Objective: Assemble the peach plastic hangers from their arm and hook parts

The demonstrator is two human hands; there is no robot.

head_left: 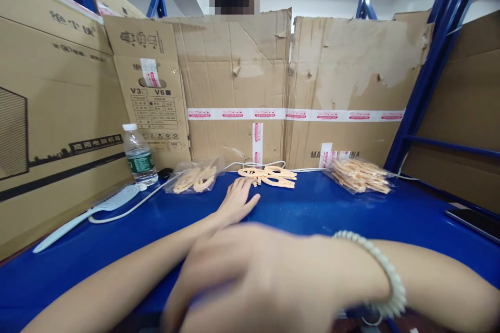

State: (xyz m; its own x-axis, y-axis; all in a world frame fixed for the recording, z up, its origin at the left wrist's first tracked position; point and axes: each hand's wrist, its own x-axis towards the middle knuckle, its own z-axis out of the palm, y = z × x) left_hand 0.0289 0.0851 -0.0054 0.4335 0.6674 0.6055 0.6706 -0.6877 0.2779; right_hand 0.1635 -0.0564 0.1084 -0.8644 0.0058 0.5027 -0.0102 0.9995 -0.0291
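Observation:
My left hand reaches across the blue table, fingers stretched out and thumb apart. Its fingertips lie at the left end of a small group of flat peach-coloured plastic pieces with oval loops; I cannot tell their kind. Close to the camera, my right hand is smeared by motion and crosses in front of the left forearm. Its fingers bend downward and are partly out of view, so whether they hold anything is hidden. A pale coiled band circles the right wrist.
Clear bags of similar peach pieces lie left and right. A water bottle, a light-blue hairbrush and a white cable are at left. A phone rests at right. Cardboard panels wall the back.

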